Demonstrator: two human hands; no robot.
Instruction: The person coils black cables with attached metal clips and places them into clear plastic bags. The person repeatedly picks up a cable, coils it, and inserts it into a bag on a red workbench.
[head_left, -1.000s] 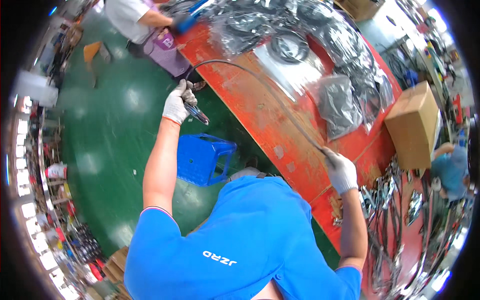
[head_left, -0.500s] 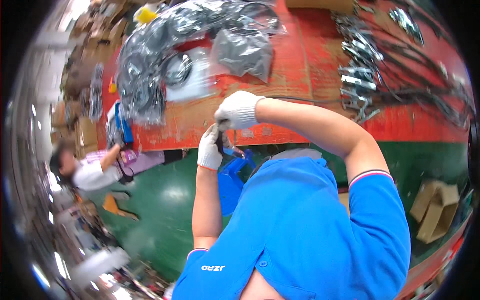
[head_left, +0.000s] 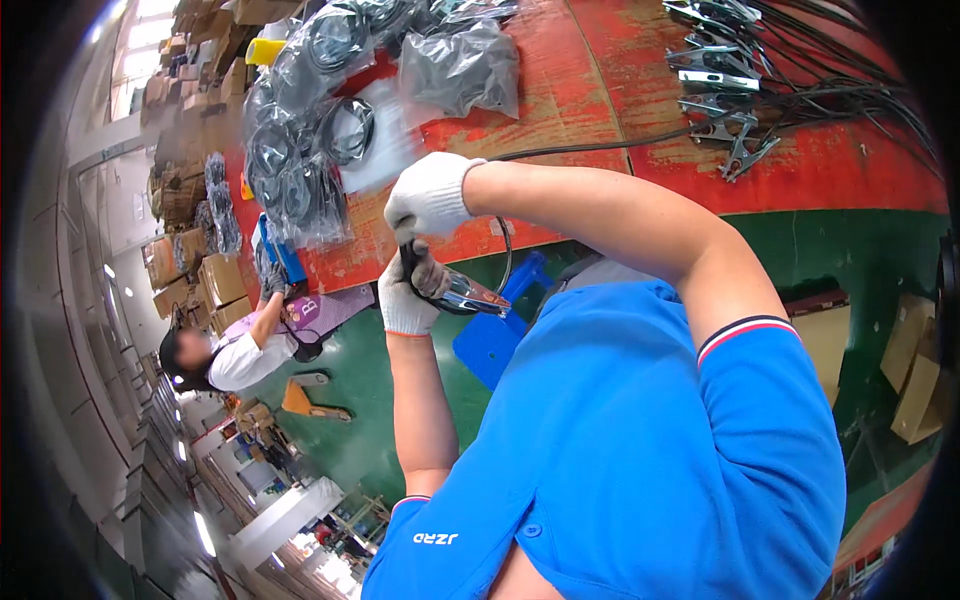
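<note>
My left hand [head_left: 408, 302], in a white knitted glove with an orange cuff edge, is closed around a metal spring clamp [head_left: 474, 296]. The shiny jaws point right, over the table's near edge. Just above it, my right hand [head_left: 430, 198], gloved in white too, has its fingers closed at a black piece [head_left: 408, 258] at the clamp's handle end. Whether this piece is a sleeve or part of the handle is hard to see. A black cable [head_left: 508, 250] curves down beside the clamp; its join is hidden.
Bagged cable coils [head_left: 290, 160] and a grey plastic bag [head_left: 462, 72] lie on the worn red table [head_left: 570, 90]. Several metal clamps [head_left: 720, 95] with black cables are at the right. A blue stool [head_left: 490, 350] stands below. At the left, a co-worker [head_left: 245, 355] reaches to the table.
The view has turned and shifted. Both hands sit slightly farther left in it, still together at the clamp, whose metal jaws now show more fully. The cable loop beside it has come into sight.
</note>
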